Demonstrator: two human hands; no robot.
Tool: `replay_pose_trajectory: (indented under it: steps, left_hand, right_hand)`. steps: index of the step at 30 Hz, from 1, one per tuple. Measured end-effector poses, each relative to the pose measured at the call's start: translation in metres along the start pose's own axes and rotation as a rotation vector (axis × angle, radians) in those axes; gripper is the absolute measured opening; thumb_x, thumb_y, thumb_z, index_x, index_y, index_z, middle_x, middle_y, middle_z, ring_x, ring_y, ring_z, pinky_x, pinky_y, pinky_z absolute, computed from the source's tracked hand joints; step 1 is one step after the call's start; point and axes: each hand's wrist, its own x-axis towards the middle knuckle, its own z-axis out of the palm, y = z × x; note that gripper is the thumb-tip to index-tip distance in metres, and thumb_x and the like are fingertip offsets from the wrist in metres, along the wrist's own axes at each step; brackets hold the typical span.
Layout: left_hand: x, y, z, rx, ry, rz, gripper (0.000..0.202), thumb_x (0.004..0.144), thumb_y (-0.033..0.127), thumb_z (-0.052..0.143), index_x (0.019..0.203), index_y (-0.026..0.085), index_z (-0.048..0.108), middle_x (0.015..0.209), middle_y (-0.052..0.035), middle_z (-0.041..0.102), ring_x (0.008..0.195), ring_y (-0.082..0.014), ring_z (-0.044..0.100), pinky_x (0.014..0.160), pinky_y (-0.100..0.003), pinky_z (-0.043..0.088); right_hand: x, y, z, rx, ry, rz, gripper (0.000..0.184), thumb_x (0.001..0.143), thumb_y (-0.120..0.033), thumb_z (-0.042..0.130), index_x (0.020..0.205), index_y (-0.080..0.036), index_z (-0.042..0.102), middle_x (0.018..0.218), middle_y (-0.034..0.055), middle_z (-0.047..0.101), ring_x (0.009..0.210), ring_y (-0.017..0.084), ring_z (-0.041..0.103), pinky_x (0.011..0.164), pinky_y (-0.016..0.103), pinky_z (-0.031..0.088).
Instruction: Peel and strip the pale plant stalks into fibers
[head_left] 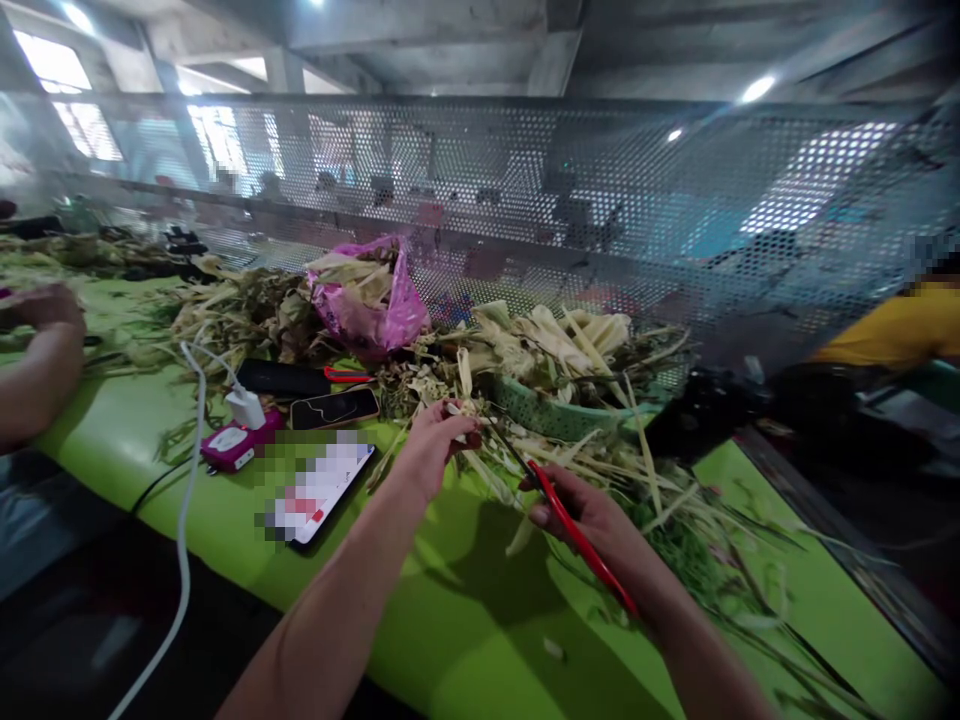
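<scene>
My left hand (435, 445) is closed in a pinch on a pale plant stalk (480, 465) above the green table (465, 600). My right hand (581, 510) is wrapped round red-handled scissors (577, 535), whose dark blades point up-left toward the stalk. Just beyond both hands lies a heap of pale stalks and dry leaves (555, 350), partly in a green basket (547, 415).
A phone (319, 490) lies left of my left hand, with another phone (334, 408), a pink power bank (232, 445) and a white charger cable (191, 500). A pink bag (375, 310) sits behind. Other people work at far left (45, 350) and right (892, 340). A mesh screen (525, 180) backs the table.
</scene>
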Motion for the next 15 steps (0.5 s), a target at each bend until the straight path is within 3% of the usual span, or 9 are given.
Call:
replay_pose_trajectory:
  steps: [8, 12, 15]
  left_hand:
    - [-0.0001, 0.0032, -0.0006, 0.053, -0.017, 0.014, 0.023, 0.059, 0.016, 0.069, 0.078, 0.014, 0.058, 0.07, 0.001, 0.059, 0.059, -0.0079, 0.054, 0.06, -0.023, 0.046]
    - [-0.0004, 0.005, -0.0008, 0.062, -0.019, 0.02, 0.023, 0.058, 0.016, 0.07, 0.077, 0.014, 0.058, 0.072, 0.0, 0.059, 0.062, -0.0091, 0.054, 0.061, -0.024, 0.046]
    - [-0.0007, 0.0058, -0.0014, 0.074, -0.034, 0.022, 0.023, 0.057, 0.016, 0.07, 0.077, 0.014, 0.057, 0.071, 0.0005, 0.058, 0.06, -0.0085, 0.052, 0.06, -0.024, 0.046]
  right_hand:
    - [-0.0012, -0.0032, 0.003, 0.047, 0.007, 0.023, 0.038, 0.07, -0.048, 0.066, 0.095, -0.019, 0.064, 0.07, 0.0003, 0.058, 0.06, 0.014, 0.05, 0.052, 0.024, 0.036]
    - [-0.003, -0.0041, 0.0054, 0.119, 0.077, 0.046, 0.036, 0.07, -0.048, 0.067, 0.091, -0.019, 0.065, 0.061, -0.0022, 0.053, 0.051, 0.012, 0.044, 0.047, 0.023, 0.031]
    - [-0.0023, -0.0031, 0.0042, 0.112, 0.041, 0.041, 0.036, 0.069, -0.048, 0.068, 0.091, -0.019, 0.066, 0.058, -0.0032, 0.05, 0.049, 0.011, 0.042, 0.046, 0.023, 0.03]
